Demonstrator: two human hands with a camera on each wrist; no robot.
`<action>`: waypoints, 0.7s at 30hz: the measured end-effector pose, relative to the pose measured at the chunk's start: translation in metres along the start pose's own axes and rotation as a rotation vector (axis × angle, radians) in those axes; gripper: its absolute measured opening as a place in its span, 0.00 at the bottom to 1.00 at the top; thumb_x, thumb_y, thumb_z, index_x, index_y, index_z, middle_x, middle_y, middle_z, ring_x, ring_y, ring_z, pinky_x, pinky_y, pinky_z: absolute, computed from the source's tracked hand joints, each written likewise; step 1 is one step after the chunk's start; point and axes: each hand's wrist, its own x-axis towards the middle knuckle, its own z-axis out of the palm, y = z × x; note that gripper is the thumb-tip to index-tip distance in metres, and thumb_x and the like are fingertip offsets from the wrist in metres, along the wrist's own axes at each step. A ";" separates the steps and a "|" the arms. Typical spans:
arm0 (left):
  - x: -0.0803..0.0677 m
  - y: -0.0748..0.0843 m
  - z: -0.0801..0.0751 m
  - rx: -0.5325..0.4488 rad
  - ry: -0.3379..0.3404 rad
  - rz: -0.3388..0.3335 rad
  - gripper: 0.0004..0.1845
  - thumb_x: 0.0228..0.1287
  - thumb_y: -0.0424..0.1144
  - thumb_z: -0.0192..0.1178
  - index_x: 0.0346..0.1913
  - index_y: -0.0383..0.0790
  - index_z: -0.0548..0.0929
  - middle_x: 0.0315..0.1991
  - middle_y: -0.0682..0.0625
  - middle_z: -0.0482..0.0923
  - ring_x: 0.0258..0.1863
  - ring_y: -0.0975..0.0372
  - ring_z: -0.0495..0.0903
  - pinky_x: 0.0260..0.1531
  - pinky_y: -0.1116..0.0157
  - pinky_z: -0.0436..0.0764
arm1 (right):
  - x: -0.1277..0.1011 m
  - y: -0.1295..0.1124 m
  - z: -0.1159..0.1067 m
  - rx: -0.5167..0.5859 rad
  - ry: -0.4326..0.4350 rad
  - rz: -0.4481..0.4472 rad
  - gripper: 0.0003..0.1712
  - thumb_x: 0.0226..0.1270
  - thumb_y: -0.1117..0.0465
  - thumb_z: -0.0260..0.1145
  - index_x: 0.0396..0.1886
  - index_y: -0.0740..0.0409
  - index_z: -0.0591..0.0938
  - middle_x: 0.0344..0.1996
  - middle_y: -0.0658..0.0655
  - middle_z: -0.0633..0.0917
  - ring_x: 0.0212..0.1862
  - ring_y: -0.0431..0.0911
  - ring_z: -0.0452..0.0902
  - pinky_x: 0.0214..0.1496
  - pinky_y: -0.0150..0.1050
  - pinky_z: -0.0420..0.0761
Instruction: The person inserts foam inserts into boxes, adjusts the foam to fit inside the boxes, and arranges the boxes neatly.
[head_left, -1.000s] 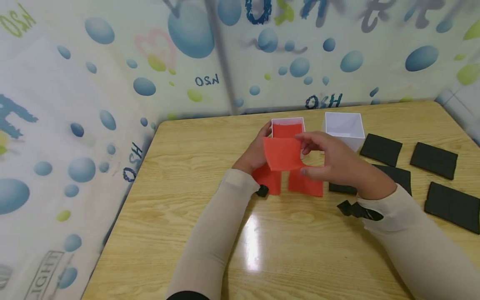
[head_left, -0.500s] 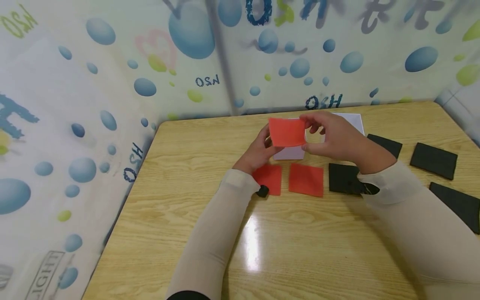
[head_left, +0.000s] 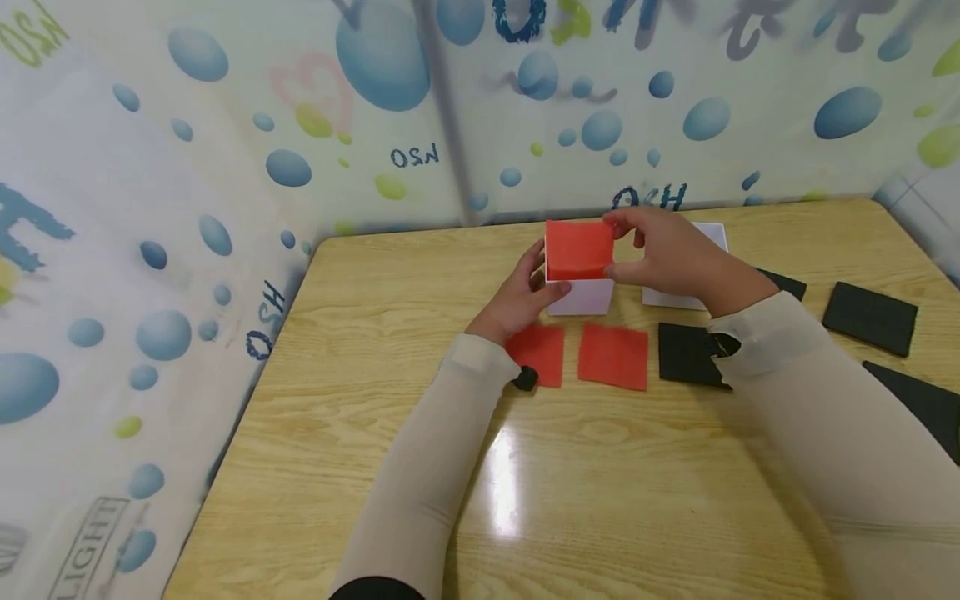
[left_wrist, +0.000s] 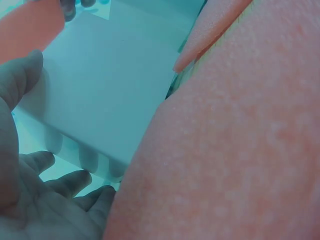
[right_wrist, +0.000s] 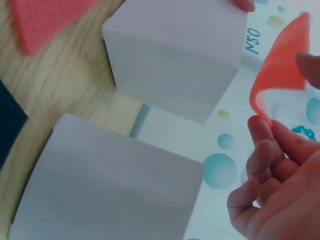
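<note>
My right hand (head_left: 671,258) pinches a red square sheet (head_left: 579,250), foam or felt by its look, by its right edge. In the head view the sheet overlaps the top of a small white box (head_left: 581,300). From the right wrist view, the red sheet (right_wrist: 287,50) bends between thumb and fingers, apart from the box (right_wrist: 170,55). My left hand (head_left: 513,300) holds that box, thumb at its front and fingers at its left side. The left wrist view shows the fingers (left_wrist: 70,182) against the box wall (left_wrist: 100,80). The box's inside is hidden.
Two red squares, one left (head_left: 543,354) and one right (head_left: 612,357), lie in front of the box. A second white box (head_left: 671,298) stands to the right, partly behind my right hand. Several black rectangles (head_left: 870,318) lie on the wooden table (head_left: 360,350) at right.
The red sheet has moved up and away from me, from in front of the box to over its top in the head view. My right hand moved with it; my left hand stays at the box.
</note>
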 end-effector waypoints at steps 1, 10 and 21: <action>0.000 0.000 0.000 0.000 0.000 -0.002 0.50 0.72 0.48 0.68 0.85 0.69 0.46 0.85 0.57 0.50 0.84 0.49 0.52 0.78 0.45 0.64 | 0.002 0.000 0.000 -0.003 -0.002 0.005 0.43 0.68 0.54 0.72 0.78 0.63 0.68 0.65 0.65 0.78 0.60 0.62 0.71 0.56 0.59 0.82; -0.004 0.001 0.001 -0.007 0.000 -0.050 0.48 0.73 0.50 0.68 0.84 0.72 0.47 0.85 0.57 0.50 0.85 0.50 0.51 0.79 0.44 0.62 | 0.010 -0.001 0.005 -0.035 -0.040 0.061 0.46 0.67 0.53 0.74 0.79 0.64 0.66 0.68 0.67 0.75 0.66 0.64 0.70 0.64 0.65 0.79; -0.003 0.001 -0.001 0.001 0.001 -0.047 0.49 0.72 0.52 0.68 0.84 0.74 0.47 0.85 0.58 0.50 0.85 0.50 0.51 0.80 0.44 0.60 | 0.019 -0.003 0.004 -0.107 -0.074 0.115 0.46 0.66 0.53 0.73 0.78 0.64 0.66 0.68 0.67 0.74 0.66 0.63 0.70 0.66 0.64 0.79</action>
